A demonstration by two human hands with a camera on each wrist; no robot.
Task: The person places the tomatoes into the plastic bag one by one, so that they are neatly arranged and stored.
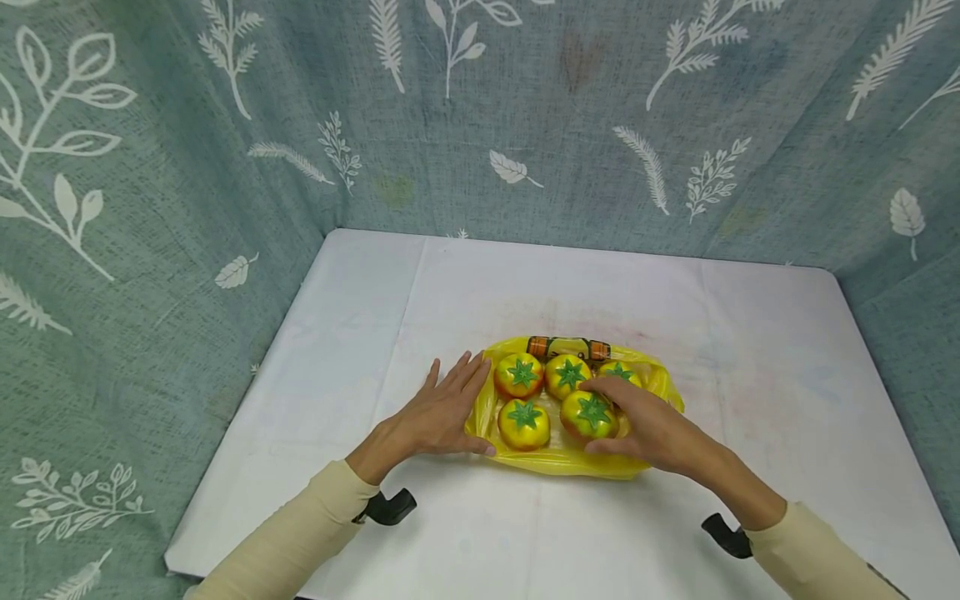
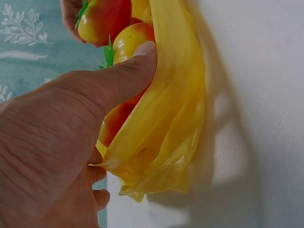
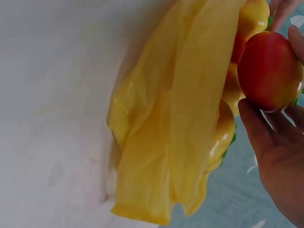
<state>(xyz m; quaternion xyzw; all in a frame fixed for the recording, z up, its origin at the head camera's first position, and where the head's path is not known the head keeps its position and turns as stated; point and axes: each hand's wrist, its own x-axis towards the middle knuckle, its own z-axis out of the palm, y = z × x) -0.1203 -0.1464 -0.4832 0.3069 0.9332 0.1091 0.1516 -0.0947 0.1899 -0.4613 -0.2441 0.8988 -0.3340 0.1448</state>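
A yellow plastic bag point(image 1: 600, 461) lies with its mouth spread upward, holding several tomatoes point(image 1: 519, 375) that are yellow and red with green star-shaped leaves. My right hand point(image 1: 660, 429) grips one tomato point(image 1: 588, 415) between thumb and fingers, raised above the bag's rim in the right wrist view. That tomato's underside point(image 3: 268, 71) shows red there. At the bag's left end rests my left hand point(image 1: 442, 408), its fingers extended along the side. In the left wrist view the left thumb lies over the rim, beside a tomato point(image 2: 135, 40).
An orange, green and black printed strip point(image 1: 568, 347) runs along the bag's far edge. The bag is on a table with a white cloth point(image 1: 360, 333). Teal curtains point(image 1: 487, 150) with white leaf patterns stand behind and at both sides.
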